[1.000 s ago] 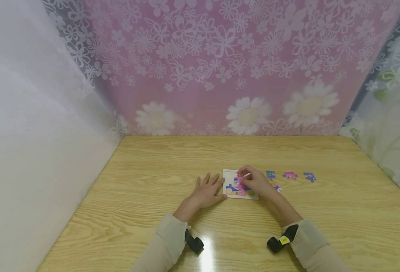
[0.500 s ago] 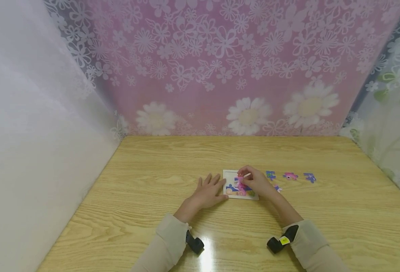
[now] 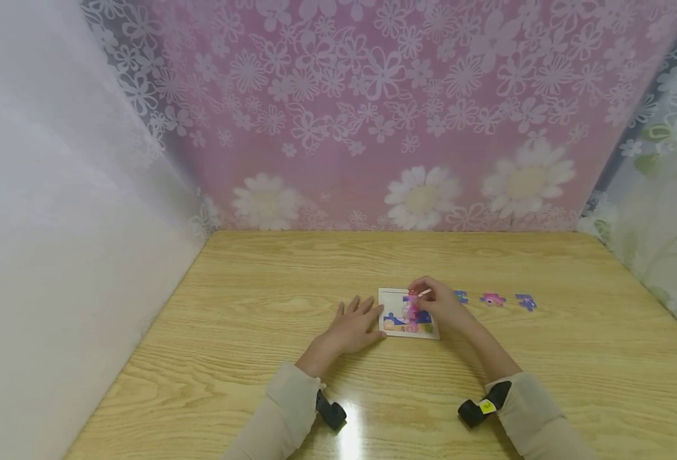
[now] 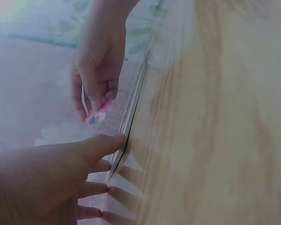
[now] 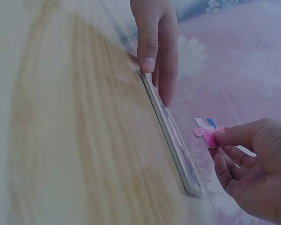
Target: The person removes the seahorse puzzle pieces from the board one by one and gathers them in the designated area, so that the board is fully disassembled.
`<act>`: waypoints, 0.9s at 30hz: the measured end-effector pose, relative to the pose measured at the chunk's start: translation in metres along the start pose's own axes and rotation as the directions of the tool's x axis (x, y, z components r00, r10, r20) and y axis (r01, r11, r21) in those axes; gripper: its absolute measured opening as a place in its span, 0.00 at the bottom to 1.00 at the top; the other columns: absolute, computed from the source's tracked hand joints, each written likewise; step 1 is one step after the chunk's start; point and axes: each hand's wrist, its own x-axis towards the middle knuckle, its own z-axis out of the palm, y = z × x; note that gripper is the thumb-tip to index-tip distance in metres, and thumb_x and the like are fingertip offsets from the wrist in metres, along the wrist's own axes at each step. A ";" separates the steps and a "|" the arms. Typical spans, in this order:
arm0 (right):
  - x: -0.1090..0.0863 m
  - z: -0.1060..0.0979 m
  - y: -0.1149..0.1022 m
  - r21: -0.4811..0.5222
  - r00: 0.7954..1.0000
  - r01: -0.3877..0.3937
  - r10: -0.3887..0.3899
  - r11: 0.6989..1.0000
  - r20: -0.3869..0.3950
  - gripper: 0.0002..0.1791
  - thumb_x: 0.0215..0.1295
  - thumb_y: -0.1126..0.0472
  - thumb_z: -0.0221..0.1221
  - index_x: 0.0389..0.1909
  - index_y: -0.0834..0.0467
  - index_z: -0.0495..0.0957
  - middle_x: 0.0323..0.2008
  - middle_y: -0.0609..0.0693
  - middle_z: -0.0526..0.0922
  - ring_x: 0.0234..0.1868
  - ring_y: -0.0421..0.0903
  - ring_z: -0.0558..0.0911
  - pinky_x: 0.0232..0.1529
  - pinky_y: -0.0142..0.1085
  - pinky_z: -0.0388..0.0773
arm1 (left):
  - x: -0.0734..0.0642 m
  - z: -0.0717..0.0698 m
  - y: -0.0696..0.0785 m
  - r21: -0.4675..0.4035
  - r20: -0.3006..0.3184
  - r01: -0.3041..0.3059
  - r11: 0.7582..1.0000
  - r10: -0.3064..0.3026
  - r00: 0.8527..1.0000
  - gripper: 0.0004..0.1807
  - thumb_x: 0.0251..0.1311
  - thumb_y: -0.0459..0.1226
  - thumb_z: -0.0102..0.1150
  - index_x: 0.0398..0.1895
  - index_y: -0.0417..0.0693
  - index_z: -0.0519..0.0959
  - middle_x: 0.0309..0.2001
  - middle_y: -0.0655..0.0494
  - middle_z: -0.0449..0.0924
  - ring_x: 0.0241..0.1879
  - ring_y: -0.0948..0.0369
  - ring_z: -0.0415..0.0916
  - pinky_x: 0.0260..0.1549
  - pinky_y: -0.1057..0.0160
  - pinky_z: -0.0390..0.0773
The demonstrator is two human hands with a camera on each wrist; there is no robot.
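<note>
A white-rimmed jigsaw puzzle tray (image 3: 391, 300) lies on the table, with blue, pink and sandy pieces fitted along its lower part. My left hand (image 3: 347, 329) rests at the tray's left edge, fingers spread and nearly straight; in the left wrist view its thumb touches the rim. Thumb and fingertips of my right hand (image 3: 449, 309) pinch a pink jigsaw piece (image 5: 209, 135) with white and blue patches. Both wrist views show that piece raised above the tray. In the head view, the right hand covers the tray's upper right corner.
Right of the tray lie loose jigsaw pieces: a blue-green one (image 3: 461, 296) partly behind the right hand, a pink one with an eye (image 3: 493, 299), and a blue one (image 3: 525, 302). The wooden table (image 3: 269, 275) meets a pink flowered curtain (image 3: 338, 191) at the back.
My right hand has lifted the pink piece off the fitted pieces and shifted slightly right, uncovering a pink swirl below. It now hides a loose piece by its wrist. The left hand stays in place.
</note>
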 end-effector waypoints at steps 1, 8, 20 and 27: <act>0.000 -0.002 0.000 0.002 1.000 -0.003 0.003 1.000 -0.002 0.12 0.60 0.73 0.56 0.45 0.68 0.71 0.39 0.62 0.76 0.37 0.56 0.78 0.35 0.38 0.77 | 0.000 0.000 0.000 -0.001 0.002 0.002 1.000 -0.002 1.000 0.33 0.64 0.54 0.47 0.69 0.53 0.58 0.70 0.50 0.49 0.68 0.46 0.42 0.61 0.42 0.42; -0.006 -0.017 -0.003 -0.042 0.999 -0.047 0.046 0.998 -0.027 0.12 0.61 0.71 0.56 0.46 0.67 0.72 0.41 0.59 0.76 0.38 0.53 0.78 0.36 0.38 0.77 | 0.002 0.003 -0.001 0.009 -0.002 -0.003 1.000 0.003 1.000 0.33 0.64 0.54 0.47 0.69 0.53 0.58 0.70 0.50 0.49 0.68 0.46 0.41 0.61 0.42 0.43; -0.024 -0.049 0.000 -0.003 0.998 -0.066 0.066 0.998 0.005 0.15 0.64 0.68 0.55 0.50 0.69 0.69 0.43 0.61 0.74 0.38 0.54 0.78 0.31 0.43 0.78 | 0.001 0.002 -0.001 -0.017 -0.008 -0.016 1.000 0.016 1.000 0.33 0.64 0.53 0.47 0.69 0.53 0.58 0.70 0.50 0.49 0.68 0.46 0.41 0.61 0.41 0.42; -0.037 -0.069 0.004 -0.056 0.998 -0.055 0.055 0.997 -0.002 0.15 0.64 0.66 0.55 0.50 0.69 0.69 0.43 0.62 0.74 0.38 0.49 0.79 0.33 0.44 0.79 | 0.002 0.003 -0.002 -0.003 0.007 -0.017 1.000 0.017 1.000 0.33 0.65 0.54 0.45 0.70 0.53 0.56 0.70 0.50 0.48 0.68 0.46 0.41 0.61 0.41 0.42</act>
